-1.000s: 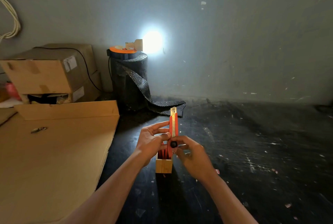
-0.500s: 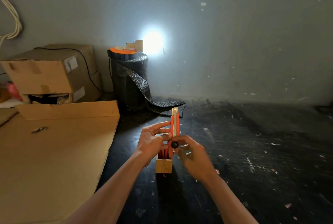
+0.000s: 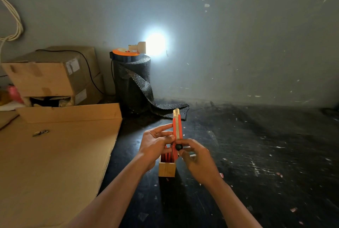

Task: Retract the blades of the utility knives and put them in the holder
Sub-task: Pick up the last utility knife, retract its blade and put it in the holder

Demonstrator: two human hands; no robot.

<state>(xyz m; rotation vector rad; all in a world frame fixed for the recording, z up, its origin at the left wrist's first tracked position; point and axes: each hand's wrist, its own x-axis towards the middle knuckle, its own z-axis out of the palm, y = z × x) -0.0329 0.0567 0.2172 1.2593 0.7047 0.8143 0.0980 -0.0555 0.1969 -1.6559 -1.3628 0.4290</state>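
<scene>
An orange utility knife [image 3: 177,132], long and flat with a pale metal strip down its middle, stands nearly upright at the scene's centre, its squared metal tip pointing far and up. Its lower end sits over a small square wooden holder [image 3: 166,169], smooth-sided and open-topped, where more orange handles [image 3: 166,156] already stand. The left hand [image 3: 156,144] steadies the knife's left edge, thumb against the body and fingers spread loosely. The right hand [image 3: 197,158] has its fingers closed in a pinch on the round black knob [image 3: 178,147] of the slider.

The holder stands on a black bench [image 3: 256,154], scuffed and speckled with pale scraps; to the right and near side the surface lies broad and open. Just left, a sheet of flat brown cardboard [image 3: 55,163] ends in a straight edge close to the left forearm. Farther off stands a roll of dark bubble-textured wrap [image 3: 132,83], its loose tail trailing toward the knife tip, with a bright lamp [image 3: 156,44] above it and stacked cardboard boxes [image 3: 53,75] to the far left against a dull grey wall [image 3: 238,35].
</scene>
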